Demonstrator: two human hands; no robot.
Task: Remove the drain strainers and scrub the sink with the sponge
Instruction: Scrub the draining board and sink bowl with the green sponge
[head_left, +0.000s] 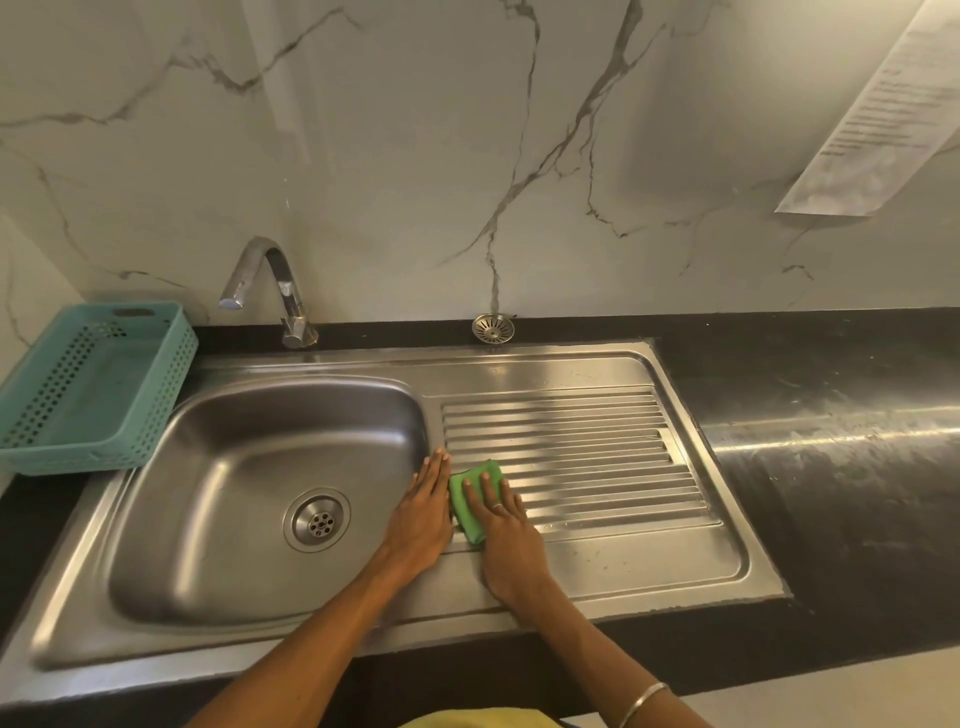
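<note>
The right hand (506, 540) presses flat, fingers straight, on the green sponge (475, 501), which lies on the ribbed drainboard (597, 457) at its left edge. The left hand (423, 512) lies flat, fingers straight and together, just beside the sponge on the rim of the sink (218, 519). One drain strainer (318, 519) sits in the basin. A second strainer (492, 328) rests on the black counter (831, 415) against the wall. A teal basket (88, 395) stands left of the tap (275, 291).
</note>
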